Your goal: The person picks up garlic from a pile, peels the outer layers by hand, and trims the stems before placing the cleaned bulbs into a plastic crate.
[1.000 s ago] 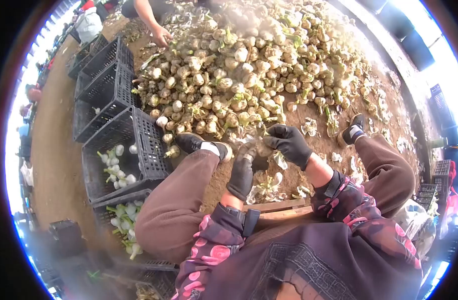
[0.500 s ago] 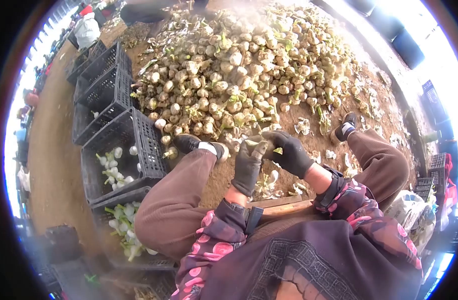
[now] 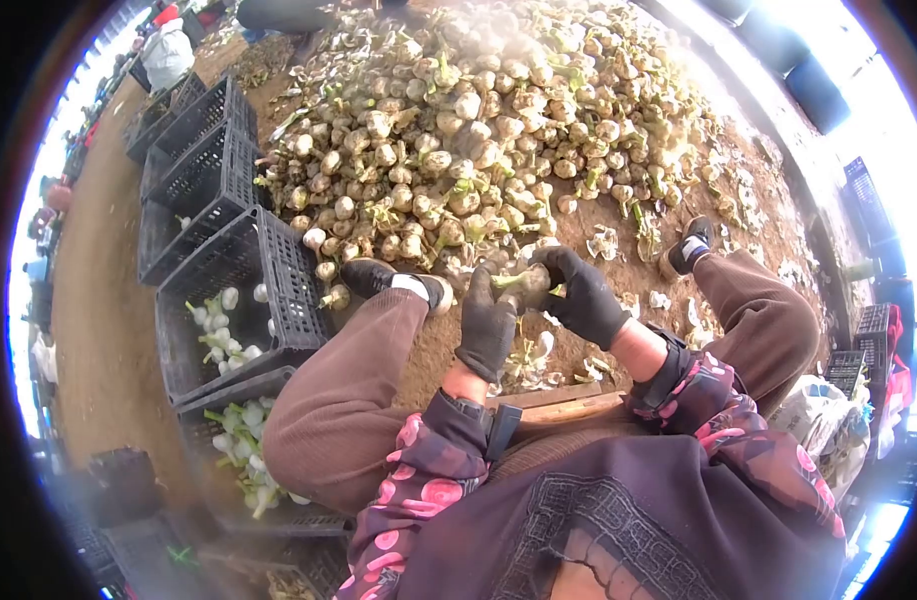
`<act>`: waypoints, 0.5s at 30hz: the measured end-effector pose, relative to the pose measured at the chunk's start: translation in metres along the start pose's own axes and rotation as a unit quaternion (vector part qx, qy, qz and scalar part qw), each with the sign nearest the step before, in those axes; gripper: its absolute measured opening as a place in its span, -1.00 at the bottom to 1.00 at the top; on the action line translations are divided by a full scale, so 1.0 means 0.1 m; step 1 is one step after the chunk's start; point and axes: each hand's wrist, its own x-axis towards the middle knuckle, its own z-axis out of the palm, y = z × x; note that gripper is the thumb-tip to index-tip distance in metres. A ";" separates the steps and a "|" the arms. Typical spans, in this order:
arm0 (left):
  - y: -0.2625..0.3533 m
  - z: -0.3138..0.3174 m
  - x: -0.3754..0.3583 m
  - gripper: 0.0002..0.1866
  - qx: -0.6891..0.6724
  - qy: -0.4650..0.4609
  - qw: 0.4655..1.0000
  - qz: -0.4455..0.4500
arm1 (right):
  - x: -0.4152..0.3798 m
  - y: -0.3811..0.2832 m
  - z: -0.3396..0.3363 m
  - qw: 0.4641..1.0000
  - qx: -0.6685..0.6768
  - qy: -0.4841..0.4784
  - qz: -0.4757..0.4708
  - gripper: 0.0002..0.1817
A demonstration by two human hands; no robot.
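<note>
Left hand (image 3: 487, 322): dark-gloved, fingers bent in a narrow grip on the stem side of a soiled bulb (image 3: 528, 291). Right hand (image 3: 591, 303): likewise gloved, thumb and fingers curved at the opposite side of the same bulb. Bulb location: between both hands, above the ground, with short green stem toward the left hand; exact finger contact partly hidden. Close below the hands: wooden board (image 3: 569, 410), near the lap. To the left: black crate (image 3: 301, 300) with loose white, green-stemmed bulbs inside; just nearer, a second crate with similar bulbs (image 3: 241, 440). Ahead of the hands: left shoe (image 3: 367, 278) and right shoe (image 3: 691, 245), well apart on bare earth with scattered peelings. Beyond: broad heap of soiled bulbs (image 3: 469, 150), some with leaves. Left of the heap: more black crates (image 3: 209, 170) in a row. Farthest: white sack (image 3: 167, 55) at upper left, blue barrel (image 3: 817, 95) at upper right.
</note>
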 end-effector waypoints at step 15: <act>0.03 0.02 -0.05 -0.83 -0.061 0.035 0.996 -0.056 | 0.05 -0.02 0.02 0.935 0.344 0.044 0.078 -0.57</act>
